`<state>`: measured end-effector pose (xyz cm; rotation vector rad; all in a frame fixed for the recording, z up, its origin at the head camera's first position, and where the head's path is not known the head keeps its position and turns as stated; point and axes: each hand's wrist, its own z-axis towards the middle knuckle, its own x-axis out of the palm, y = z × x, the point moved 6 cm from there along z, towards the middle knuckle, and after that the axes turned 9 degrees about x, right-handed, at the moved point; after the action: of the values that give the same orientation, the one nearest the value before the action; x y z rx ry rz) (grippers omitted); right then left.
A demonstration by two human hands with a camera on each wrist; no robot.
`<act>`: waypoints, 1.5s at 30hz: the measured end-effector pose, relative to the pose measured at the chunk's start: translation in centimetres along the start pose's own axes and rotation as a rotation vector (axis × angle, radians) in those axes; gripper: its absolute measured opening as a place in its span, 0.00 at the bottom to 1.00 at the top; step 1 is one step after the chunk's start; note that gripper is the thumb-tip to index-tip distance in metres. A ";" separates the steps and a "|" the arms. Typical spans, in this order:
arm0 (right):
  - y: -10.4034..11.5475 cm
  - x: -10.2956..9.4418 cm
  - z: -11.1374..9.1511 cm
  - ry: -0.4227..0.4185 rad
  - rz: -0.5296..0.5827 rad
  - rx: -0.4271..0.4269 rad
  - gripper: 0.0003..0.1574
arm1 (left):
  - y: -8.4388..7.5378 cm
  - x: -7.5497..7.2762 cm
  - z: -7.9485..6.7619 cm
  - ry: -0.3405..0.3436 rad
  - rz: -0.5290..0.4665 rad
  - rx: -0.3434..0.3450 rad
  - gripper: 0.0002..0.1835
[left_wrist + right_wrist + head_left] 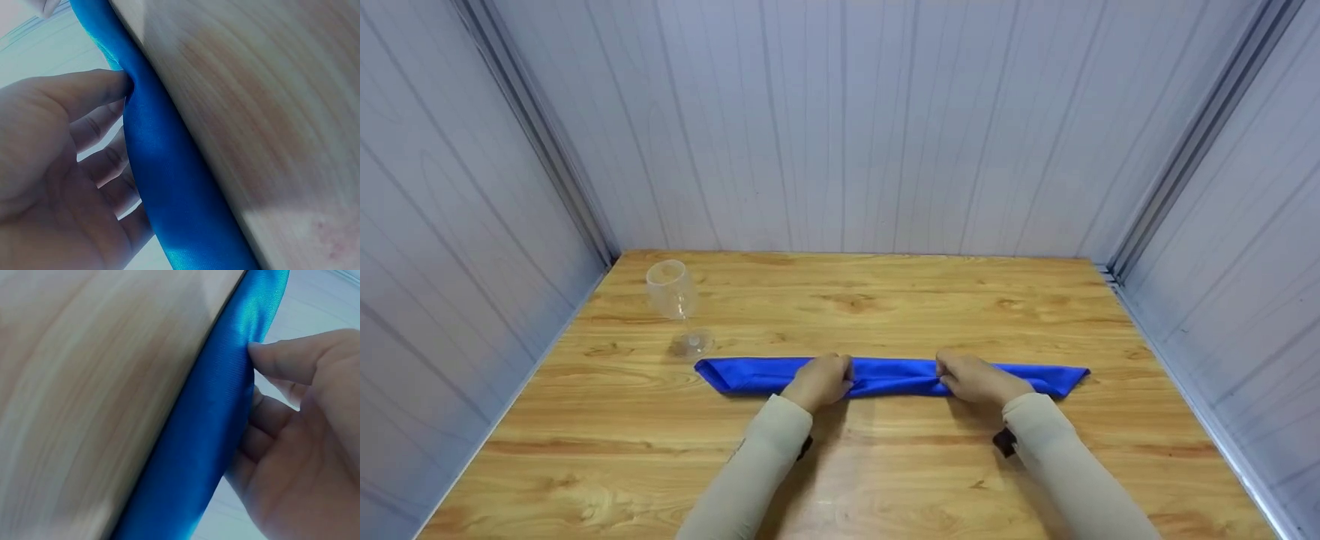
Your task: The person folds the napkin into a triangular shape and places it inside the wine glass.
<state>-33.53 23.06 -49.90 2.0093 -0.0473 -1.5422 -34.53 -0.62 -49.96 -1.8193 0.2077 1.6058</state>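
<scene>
A shiny blue cloth (894, 368), folded into a long narrow band with slanted ends, lies crosswise on the wooden table. Left of its middle, my left hand (823, 380) pinches the band. In the left wrist view the thumb presses a dent into the blue cloth (163, 157), the other fingers curling behind it. My right hand (976, 377) pinches the band right of the middle. The right wrist view has its thumb on the edge of the cloth (197, 422) and the fingers tucked behind. Between the two hands the fabric shows creases.
A clear stemmed glass (671, 292) stands upright at the left, just beyond the cloth's left end. The wooden table (840, 465) is bordered by a pale panelled back wall (840, 135) and side walls at left and right.
</scene>
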 end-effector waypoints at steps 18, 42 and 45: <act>1.5 0.1 0.1 -0.226 -0.281 0.095 0.01 | 0.1 -0.1 -0.1 -0.037 0.033 -0.015 0.03; 2.0 0.2 -0.8 -0.180 -0.260 0.046 0.10 | -0.4 -1.0 -1.6 -0.081 -0.010 0.150 0.08; 2.1 0.2 -0.8 -0.181 -0.262 0.022 0.12 | -0.3 -0.9 -1.6 -0.056 -0.025 0.143 0.12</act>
<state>-32.10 21.65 -48.93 1.9474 0.1330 -1.8922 -33.23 -1.63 -49.00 -1.6604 0.2663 1.5813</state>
